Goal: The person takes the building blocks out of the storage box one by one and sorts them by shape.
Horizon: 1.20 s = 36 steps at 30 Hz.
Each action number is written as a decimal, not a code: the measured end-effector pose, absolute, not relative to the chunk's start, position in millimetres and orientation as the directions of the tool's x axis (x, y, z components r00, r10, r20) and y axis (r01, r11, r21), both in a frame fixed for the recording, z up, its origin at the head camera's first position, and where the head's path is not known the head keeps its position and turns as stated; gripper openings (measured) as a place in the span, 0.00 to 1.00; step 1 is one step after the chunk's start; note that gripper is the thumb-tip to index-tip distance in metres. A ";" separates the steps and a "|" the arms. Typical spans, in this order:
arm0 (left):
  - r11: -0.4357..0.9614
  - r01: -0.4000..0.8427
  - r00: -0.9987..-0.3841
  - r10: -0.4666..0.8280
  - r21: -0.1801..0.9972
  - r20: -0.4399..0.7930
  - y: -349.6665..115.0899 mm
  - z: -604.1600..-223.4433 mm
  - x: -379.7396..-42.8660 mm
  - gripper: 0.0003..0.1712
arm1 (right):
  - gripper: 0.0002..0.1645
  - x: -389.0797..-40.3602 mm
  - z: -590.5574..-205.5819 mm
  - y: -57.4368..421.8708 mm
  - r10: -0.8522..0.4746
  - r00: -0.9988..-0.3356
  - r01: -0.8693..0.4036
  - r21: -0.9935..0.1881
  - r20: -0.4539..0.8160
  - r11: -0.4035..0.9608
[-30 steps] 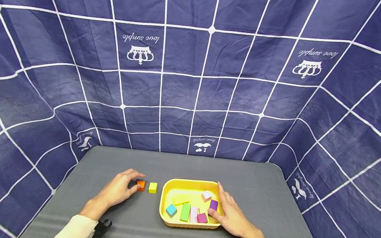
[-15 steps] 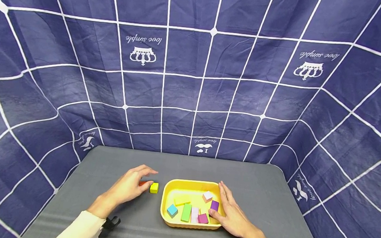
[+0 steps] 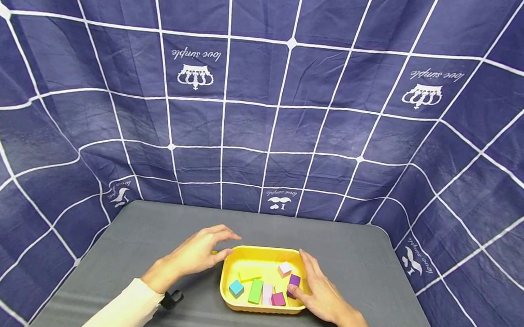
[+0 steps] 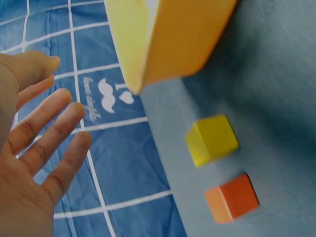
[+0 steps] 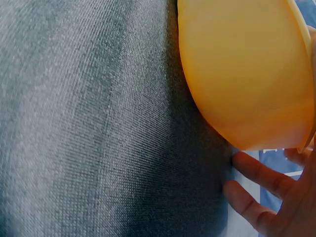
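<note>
A yellow plastic bin (image 3: 263,309) holds several coloured blocks, among them a blue cube (image 3: 236,288), a green block (image 3: 256,291) and a purple block (image 3: 294,283). My left hand (image 3: 198,254) hovers at the bin's left end, fingers loosely extended and nothing between them. Behind it on the table, a yellow cube (image 4: 212,140) and an orange cube (image 4: 232,198) lie close together in the left wrist view; the head view mostly hides them. My right hand (image 3: 323,293) holds the bin's right wall, thumb inside the rim, fingers (image 5: 264,173) outside.
A grey cloth-covered table (image 3: 339,243) carries the bin. Blue curtains (image 3: 246,126) with white grid lines enclose its back and sides. Black wrist straps (image 3: 172,299) sit at both cuffs.
My left hand has moved right, past the orange and yellow cubes, to the bin's left rim; both cubes stay on the table. My right hand stays at the bin's right end.
</note>
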<state>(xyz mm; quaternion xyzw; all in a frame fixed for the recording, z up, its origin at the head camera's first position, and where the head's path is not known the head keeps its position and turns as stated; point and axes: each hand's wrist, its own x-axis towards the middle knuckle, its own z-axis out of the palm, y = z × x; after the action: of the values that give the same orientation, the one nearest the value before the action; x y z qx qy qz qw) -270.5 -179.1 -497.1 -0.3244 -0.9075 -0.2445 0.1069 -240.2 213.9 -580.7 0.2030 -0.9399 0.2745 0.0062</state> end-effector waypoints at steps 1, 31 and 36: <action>0.663 0.652 -0.758 0.550 0.369 0.350 -175.1 -495.4 -271.2 0.21 | 0.63 -240.9 -580.6 214.7 -0.388 -0.913 -0.394 -0.506 0.124 0.767; 0.539 0.771 -0.589 0.806 0.339 0.060 -80.0 -490.2 -290.2 0.24 | 0.55 -245.1 -582.7 217.2 -0.465 -0.874 -0.469 -0.487 0.138 0.736; 0.513 0.772 -0.554 0.832 0.375 0.002 -71.0 -496.8 -293.0 0.25 | 0.55 -244.6 -583.8 217.2 -0.465 -0.873 -0.473 -0.495 0.150 0.728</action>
<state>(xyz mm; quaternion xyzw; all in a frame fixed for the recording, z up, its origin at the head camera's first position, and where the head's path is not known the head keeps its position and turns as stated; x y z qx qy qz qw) -293.0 -71.0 -496.8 -0.4635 -0.8652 -0.1691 -0.0892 -244.6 217.2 -583.8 0.2523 -0.9296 0.2686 0.0079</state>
